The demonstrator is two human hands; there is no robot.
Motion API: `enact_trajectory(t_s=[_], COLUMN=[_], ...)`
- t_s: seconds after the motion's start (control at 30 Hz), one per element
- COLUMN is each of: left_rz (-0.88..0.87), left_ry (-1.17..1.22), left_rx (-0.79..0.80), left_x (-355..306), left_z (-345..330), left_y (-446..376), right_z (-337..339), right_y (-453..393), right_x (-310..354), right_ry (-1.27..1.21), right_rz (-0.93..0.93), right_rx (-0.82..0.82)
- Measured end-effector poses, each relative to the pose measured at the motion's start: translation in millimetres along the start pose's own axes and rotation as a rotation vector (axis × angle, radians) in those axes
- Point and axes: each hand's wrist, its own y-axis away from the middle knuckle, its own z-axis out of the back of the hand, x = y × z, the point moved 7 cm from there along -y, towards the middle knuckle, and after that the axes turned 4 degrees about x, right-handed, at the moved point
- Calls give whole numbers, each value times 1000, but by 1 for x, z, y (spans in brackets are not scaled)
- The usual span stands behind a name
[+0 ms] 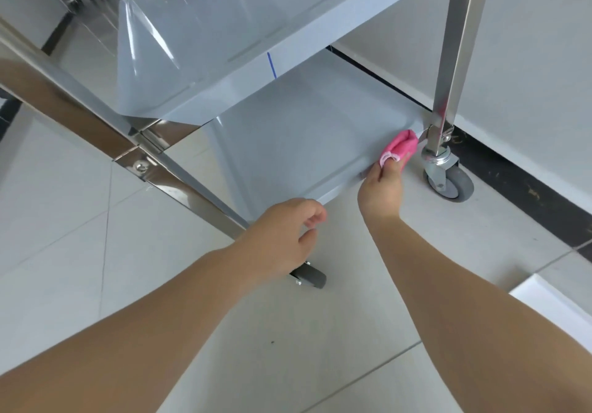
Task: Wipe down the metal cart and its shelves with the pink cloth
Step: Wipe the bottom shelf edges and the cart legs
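Down low, wiping the bottom shelf [307, 130] of the metal cart [461, 44].
Head view: right hand [382, 188] gripping bunched pink cloth [400, 148] at shelf's corner beside caster [450, 180]; left hand [282, 236] loosely curled, holding nothing, near shelf's front edge.

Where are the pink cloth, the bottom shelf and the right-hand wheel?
pink cloth [402, 146]: head view, middle of the bunched fabric.
bottom shelf [298, 137]: head view, bare flat surface.
right-hand wheel [453, 183]: head view, grey tyre face.
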Motion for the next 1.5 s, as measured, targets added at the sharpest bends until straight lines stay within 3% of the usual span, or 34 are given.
enact_trajectory(t_s=[0.3, 0.4, 0.73, 0.97, 1.17, 1.5], left_rz=[-82, -77, -49, -67, -74, -73], left_ry=[-210, -203, -277, -286, -294, -329], left_rx=[156, 149, 210, 197, 221, 260], left_x=[11, 20, 57, 77, 81, 82], left_z=[-11, -5, 10, 16, 16, 14], left_y=[57, 71, 113, 126, 126, 120], right_z=[-17, -23, -82, -106, -121, -117], right_y=[35, 42, 113, 166, 195, 192], right_x=[1, 5, -5, -3, -3, -4], right_ry=[83, 30, 100, 176, 234, 384], right_rz=[0, -41, -119, -7, 40, 55], right_rx=[108, 82, 226, 259, 391, 542])
